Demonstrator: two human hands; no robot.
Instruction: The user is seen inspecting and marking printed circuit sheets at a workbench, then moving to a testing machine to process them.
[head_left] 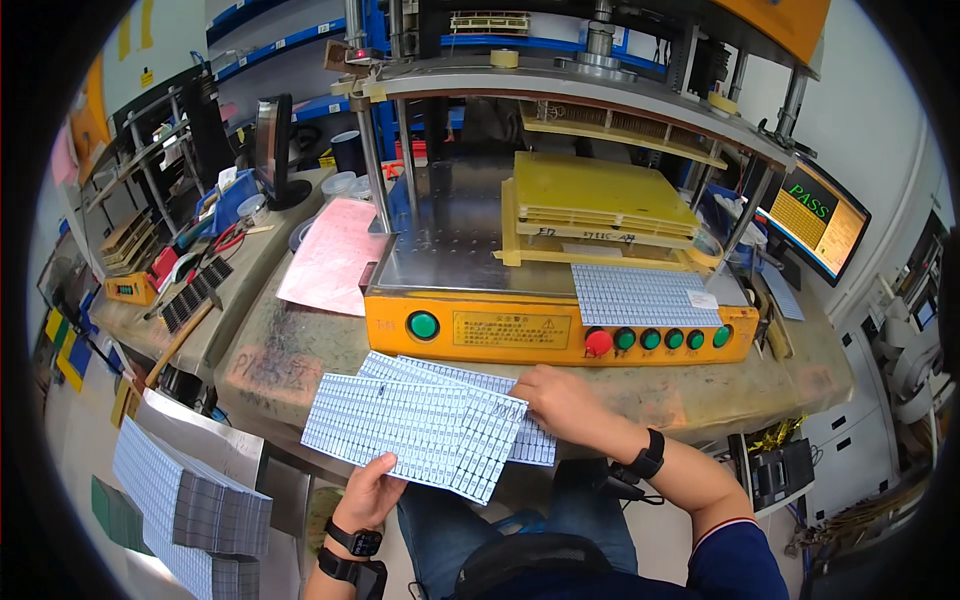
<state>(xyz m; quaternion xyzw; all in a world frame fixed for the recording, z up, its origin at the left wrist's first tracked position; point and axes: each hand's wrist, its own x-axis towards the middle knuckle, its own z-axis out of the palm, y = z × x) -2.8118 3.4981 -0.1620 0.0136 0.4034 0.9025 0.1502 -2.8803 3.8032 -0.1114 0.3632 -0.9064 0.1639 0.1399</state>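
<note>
Several thin, pale blue-white circuit board panels (400, 425) are fanned out above my lap, covered in rows of small rectangles. My left hand (368, 492) grips their near edge, thumb on top, its other fingers mostly hidden underneath. At the panels' far right corner, my right hand (570, 403) is closed with fingers bent over the edge. Beyond it, another circuit board panel (640, 292) with a white label leans over the front of a test press (450, 262). A yellow layered fixture (605, 195) sits on the press bed.
Green buttons (423, 324) and a red button (598, 343) line the press front. Pink paper (335, 255) lies left of it. Stacked panels (220, 515) stand at lower left. A lit monitor (818, 215) is at right. Metal posts (372, 165) rise around the bed.
</note>
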